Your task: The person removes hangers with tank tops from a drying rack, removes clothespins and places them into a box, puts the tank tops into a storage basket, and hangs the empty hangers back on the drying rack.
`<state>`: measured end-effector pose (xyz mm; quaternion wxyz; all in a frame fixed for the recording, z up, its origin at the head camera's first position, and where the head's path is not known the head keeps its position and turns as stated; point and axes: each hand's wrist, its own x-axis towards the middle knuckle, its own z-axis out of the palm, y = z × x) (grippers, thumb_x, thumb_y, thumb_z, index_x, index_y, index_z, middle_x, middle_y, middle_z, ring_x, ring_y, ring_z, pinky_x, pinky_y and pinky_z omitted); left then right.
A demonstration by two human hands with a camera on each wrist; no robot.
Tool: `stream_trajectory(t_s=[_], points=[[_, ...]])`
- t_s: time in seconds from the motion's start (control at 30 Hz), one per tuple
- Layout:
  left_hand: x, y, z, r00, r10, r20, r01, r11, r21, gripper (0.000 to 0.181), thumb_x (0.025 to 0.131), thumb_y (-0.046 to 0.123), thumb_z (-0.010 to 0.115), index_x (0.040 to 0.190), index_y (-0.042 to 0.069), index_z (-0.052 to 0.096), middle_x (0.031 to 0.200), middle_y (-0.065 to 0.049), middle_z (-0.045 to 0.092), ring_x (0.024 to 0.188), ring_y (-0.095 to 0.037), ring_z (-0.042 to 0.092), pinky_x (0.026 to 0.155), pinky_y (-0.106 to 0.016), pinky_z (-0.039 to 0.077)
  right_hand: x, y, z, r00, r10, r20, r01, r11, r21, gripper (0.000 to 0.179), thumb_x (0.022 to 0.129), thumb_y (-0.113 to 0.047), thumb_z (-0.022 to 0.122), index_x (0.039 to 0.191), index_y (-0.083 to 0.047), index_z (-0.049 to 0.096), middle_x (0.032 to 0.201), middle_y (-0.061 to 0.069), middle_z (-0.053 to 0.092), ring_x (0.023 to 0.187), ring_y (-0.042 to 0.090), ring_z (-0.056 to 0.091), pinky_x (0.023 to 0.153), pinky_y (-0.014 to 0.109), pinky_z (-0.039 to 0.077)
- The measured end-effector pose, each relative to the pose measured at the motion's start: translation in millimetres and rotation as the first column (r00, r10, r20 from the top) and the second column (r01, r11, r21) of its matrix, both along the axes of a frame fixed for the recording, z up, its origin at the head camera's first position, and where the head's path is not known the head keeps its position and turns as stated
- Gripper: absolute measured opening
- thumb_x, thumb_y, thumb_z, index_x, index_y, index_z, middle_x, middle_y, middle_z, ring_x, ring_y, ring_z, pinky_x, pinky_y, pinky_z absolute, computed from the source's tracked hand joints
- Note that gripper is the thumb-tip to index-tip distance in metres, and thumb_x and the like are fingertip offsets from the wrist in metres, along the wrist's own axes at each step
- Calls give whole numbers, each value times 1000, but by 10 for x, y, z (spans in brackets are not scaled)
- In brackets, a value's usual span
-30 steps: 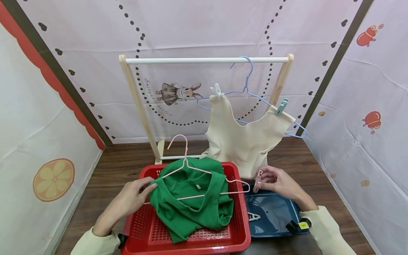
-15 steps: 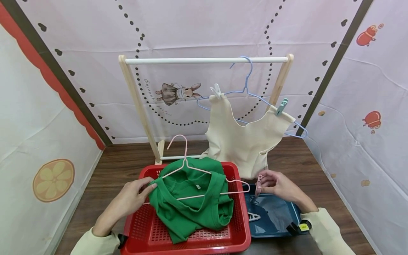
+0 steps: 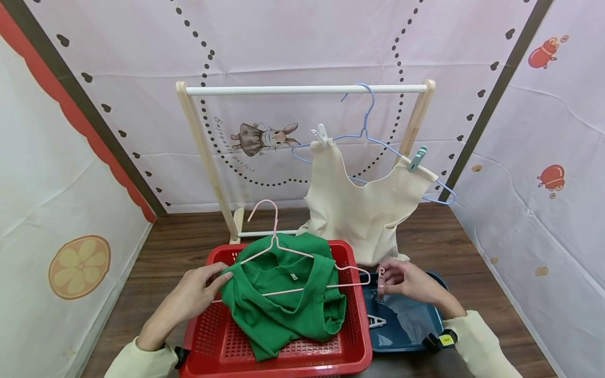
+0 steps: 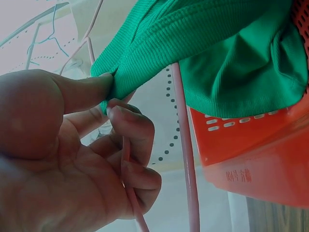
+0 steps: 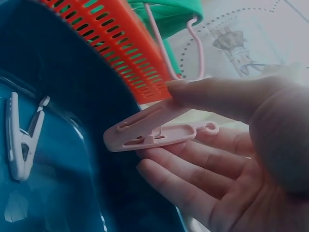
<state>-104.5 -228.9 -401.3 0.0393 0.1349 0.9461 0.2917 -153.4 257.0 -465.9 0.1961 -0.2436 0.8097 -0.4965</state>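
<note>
Over the red basket, my left hand (image 3: 189,295) pinches the shoulder strap of a green tank top (image 3: 283,320) between thumb and fingers. A pink hanger (image 3: 276,226) lies through the top's neckline, and its end runs under my curled fingers in the left wrist view. The hanger's right end sticks out past the fabric. My right hand (image 3: 411,281) pinches a pink clothespin (image 5: 113,140) above the near-left part of the blue basin (image 3: 406,344). A white clothespin (image 5: 18,145) lies inside that basin.
Behind, a rack with a white rail (image 3: 274,90) bears a blue hanger (image 3: 365,118). From it hangs a cream top (image 3: 364,215), clipped by a white clothespin (image 3: 321,135) and a green clothespin (image 3: 418,159). The red basket (image 3: 350,362) stands left of the basin.
My right hand has come slightly nearer, down over the blue basin, with the pink clothespin tilting more upright. My left hand and the green tank top have stayed where they were.
</note>
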Motion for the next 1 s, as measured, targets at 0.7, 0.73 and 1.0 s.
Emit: stream_trajectory(t_s=[0.7, 0.73, 1.0], points=[[2, -18, -3, 1000, 1, 11, -1, 1000, 5, 11, 103, 21, 55, 94, 20, 62, 69, 8, 49, 69, -9, 48, 63, -28, 38, 20, -37, -83, 995, 24, 93, -28, 999, 35, 36, 89, 1, 70, 118, 14, 54, 97, 18, 69, 86, 23, 71, 75, 28, 58], [3, -19, -3, 1000, 0, 11, 0, 1000, 6, 11, 103, 21, 55, 94, 20, 62, 68, 8, 48, 69, -9, 48, 63, -27, 38, 19, -38, -86, 995, 25, 97, -28, 999, 37, 36, 89, 1, 70, 118, 14, 54, 97, 18, 69, 86, 23, 71, 75, 28, 58], [5, -26, -5, 1000, -8, -3, 8, 1000, 13, 13, 103, 24, 54, 94, 20, 62, 68, 8, 48, 69, -8, 48, 63, -27, 38, 8, -28, -118, 994, 0, 113, -8, 997, 75, 38, 89, -2, 72, 119, 13, 54, 96, 15, 69, 84, 20, 71, 75, 27, 58]])
